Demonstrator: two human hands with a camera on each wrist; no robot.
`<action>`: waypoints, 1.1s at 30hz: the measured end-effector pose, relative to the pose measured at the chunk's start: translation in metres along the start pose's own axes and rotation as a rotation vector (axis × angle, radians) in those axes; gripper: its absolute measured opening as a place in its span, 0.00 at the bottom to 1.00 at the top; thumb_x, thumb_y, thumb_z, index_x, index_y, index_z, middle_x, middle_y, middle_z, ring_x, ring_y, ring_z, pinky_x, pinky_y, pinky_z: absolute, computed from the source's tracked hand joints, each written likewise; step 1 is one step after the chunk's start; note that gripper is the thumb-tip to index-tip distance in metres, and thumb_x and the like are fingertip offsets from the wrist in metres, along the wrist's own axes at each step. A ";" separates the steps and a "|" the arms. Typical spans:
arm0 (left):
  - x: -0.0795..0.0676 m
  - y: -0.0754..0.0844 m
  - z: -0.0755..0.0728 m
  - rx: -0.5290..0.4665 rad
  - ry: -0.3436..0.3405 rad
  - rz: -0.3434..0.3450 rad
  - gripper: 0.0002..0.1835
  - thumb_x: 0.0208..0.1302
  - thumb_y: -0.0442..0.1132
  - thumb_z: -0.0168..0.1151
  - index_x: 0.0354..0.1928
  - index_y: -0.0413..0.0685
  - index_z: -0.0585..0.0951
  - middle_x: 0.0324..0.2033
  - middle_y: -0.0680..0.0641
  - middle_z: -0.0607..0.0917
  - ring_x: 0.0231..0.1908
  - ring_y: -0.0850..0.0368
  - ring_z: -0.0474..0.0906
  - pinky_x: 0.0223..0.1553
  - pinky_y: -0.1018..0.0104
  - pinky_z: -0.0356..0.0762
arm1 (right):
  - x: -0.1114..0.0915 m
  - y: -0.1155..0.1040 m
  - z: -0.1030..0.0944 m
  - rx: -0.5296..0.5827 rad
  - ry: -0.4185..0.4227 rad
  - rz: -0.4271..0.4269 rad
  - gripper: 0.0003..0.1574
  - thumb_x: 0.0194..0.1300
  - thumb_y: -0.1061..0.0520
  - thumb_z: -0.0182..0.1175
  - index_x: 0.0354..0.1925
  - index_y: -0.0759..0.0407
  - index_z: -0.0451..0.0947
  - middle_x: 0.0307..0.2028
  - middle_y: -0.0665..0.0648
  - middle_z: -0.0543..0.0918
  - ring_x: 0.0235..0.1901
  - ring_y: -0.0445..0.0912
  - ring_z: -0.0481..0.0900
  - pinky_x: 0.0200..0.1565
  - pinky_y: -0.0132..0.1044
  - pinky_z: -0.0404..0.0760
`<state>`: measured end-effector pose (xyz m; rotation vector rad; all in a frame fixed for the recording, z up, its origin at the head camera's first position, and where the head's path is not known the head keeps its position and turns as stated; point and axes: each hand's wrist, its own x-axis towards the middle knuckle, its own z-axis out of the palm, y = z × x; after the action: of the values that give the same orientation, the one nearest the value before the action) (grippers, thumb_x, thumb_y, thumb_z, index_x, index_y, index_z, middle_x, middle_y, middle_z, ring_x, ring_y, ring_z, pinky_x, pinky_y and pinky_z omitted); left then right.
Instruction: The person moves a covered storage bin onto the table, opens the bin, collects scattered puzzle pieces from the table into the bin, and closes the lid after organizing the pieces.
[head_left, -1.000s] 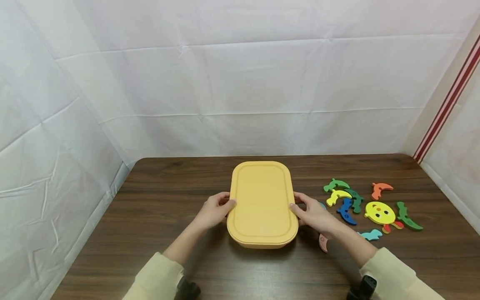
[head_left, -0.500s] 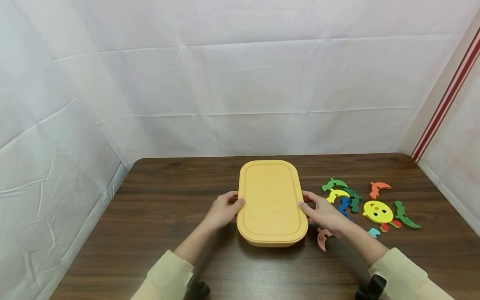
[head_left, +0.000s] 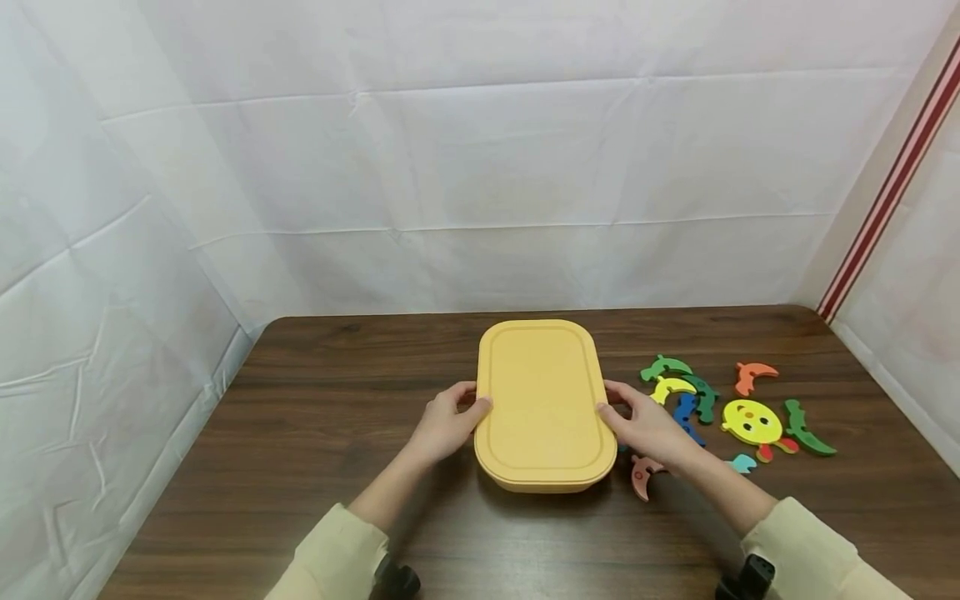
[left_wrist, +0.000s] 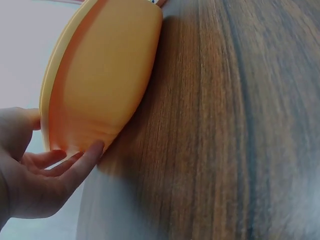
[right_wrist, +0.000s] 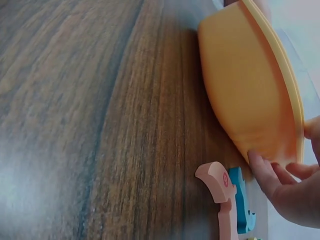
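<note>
A yellow lidded box [head_left: 546, 400] with rounded corners stands on the dark wooden table between both hands. My left hand [head_left: 447, 423] grips its left side, thumb over the lid's rim and fingers against the wall below. On the opposite side my right hand [head_left: 643, 423] holds it the same way. The left wrist view shows the box's smooth wall [left_wrist: 107, 65] tapering toward the table, with fingertips on it. In the right wrist view, a pink curved piece [right_wrist: 215, 182] and a blue piece [right_wrist: 242, 200] lie just beside the right fingers.
Several colourful curved pieces lie on the right of the table [head_left: 300, 467], among them an orange one [head_left: 753, 377] and a green one [head_left: 807, 429]. A yellow smiling-face piece [head_left: 752, 422] with red feet lies among them. White cloth [head_left: 480, 167] hangs behind the table.
Both hands have shifted the yellow box slightly to the right, mostly in the first half second. The right hand now lies nearer the coloured pieces, and the grip looks unchanged.
</note>
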<state>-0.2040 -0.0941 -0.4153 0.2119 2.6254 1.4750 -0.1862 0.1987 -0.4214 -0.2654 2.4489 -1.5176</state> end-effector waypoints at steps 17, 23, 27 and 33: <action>-0.006 0.009 -0.010 0.446 0.155 0.299 0.22 0.58 0.49 0.61 0.52 0.49 0.77 0.54 0.50 0.76 0.54 0.53 0.73 0.52 0.54 0.74 | -0.004 -0.009 0.001 -0.571 0.265 -0.353 0.31 0.63 0.51 0.57 0.61 0.59 0.67 0.59 0.61 0.68 0.53 0.53 0.73 0.43 0.46 0.79; -0.016 0.014 -0.019 0.597 0.089 0.512 0.23 0.57 0.48 0.62 0.53 0.49 0.77 0.57 0.50 0.74 0.57 0.53 0.70 0.51 0.56 0.76 | -0.011 -0.016 0.001 -0.753 0.255 -0.521 0.30 0.59 0.51 0.61 0.58 0.58 0.71 0.60 0.60 0.70 0.57 0.55 0.69 0.50 0.50 0.77; -0.022 0.016 -0.022 0.682 0.072 0.655 0.26 0.55 0.50 0.63 0.55 0.49 0.75 0.59 0.49 0.73 0.58 0.53 0.69 0.50 0.57 0.76 | -0.016 -0.018 0.001 -0.846 0.204 -0.573 0.31 0.59 0.47 0.61 0.59 0.54 0.71 0.61 0.58 0.70 0.60 0.53 0.67 0.50 0.48 0.77; -0.031 0.017 -0.022 0.753 0.008 0.748 0.32 0.54 0.57 0.61 0.59 0.50 0.71 0.61 0.47 0.70 0.62 0.48 0.66 0.58 0.56 0.70 | -0.022 -0.020 0.002 -0.909 0.146 -0.623 0.32 0.60 0.43 0.59 0.60 0.51 0.70 0.61 0.56 0.69 0.60 0.51 0.68 0.52 0.48 0.76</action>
<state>-0.1759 -0.1101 -0.3884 1.3576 3.1297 0.4566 -0.1639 0.1945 -0.4017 -1.1917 3.1936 -0.4268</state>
